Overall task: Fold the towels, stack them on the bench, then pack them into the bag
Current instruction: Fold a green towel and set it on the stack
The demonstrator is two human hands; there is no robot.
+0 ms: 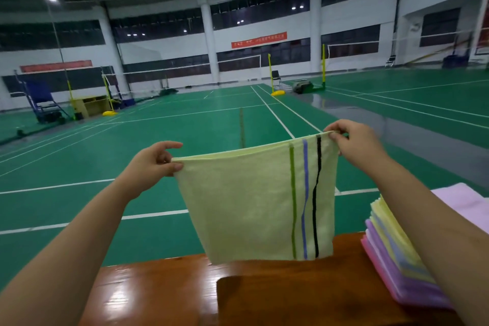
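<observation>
A pale yellow-green towel (246,204) with green, blue and black stripes near its right side hangs in the air above the wooden bench (164,291). My left hand (150,167) pinches its upper left corner and my right hand (354,143) pinches its upper right corner. The towel's lower edge hangs just over the bench's far edge. A stack of several folded towels (397,259) in yellow, purple and pink lies on the bench at the right, partly behind my right forearm. No bag is in view.
A pink towel (465,201) lies spread beyond the stack at the right. Past the bench stretches a green badminton court floor (132,145) with white lines, net posts, chairs and a blue umpire stand far off.
</observation>
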